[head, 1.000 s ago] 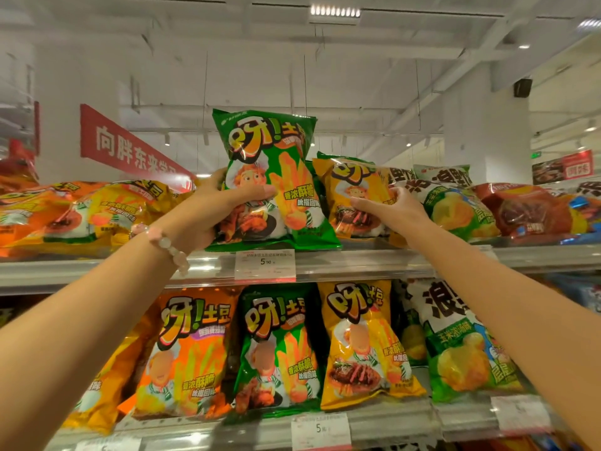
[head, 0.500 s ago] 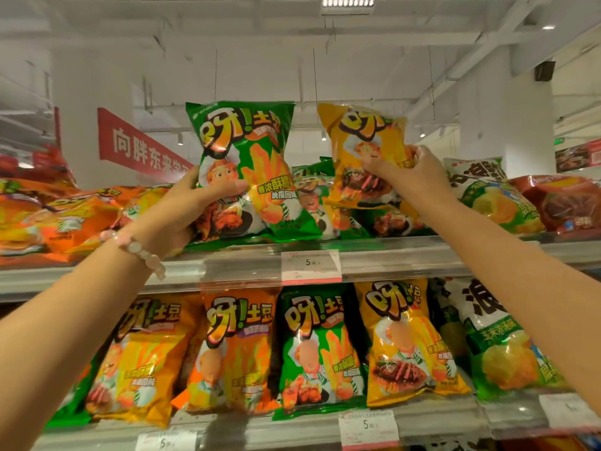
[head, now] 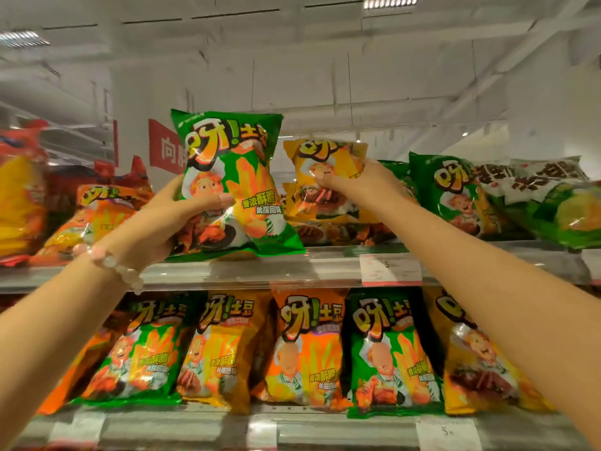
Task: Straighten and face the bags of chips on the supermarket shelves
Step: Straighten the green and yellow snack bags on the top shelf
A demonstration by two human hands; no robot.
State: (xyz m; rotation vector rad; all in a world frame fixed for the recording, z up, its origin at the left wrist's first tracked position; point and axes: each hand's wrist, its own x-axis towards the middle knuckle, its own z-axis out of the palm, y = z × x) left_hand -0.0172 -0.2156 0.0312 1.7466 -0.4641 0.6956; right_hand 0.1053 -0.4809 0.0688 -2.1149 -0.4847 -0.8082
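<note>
Now, at the far left of the frame orange and yellow bags [head: 81,219] lie tilted on the upper shelf [head: 260,271]; a red sign [head: 166,151] hangs behind them; a bead bracelet [head: 110,260] sits on the left wrist; the left hand [head: 162,229] grips the green bag of chips [head: 234,177] from its left side, with the thumb across the front and the fingers hidden behind; this bag stands upright at the centre of the frame, its lower edge on the front of the upper shelf; just to its right the right hand [head: 357,187] pinches the yellow bag of chips [head: 325,167] with curled fingers, holding it above other yellow bags that lie flat; further right, green bags [head: 455,193] lean back on the same shelf; a price tag [head: 390,271] is on the shelf edge; on the lower shelf [head: 325,431] a row of green, yellow and orange bags [head: 309,346] stands with fronts outward.
</note>
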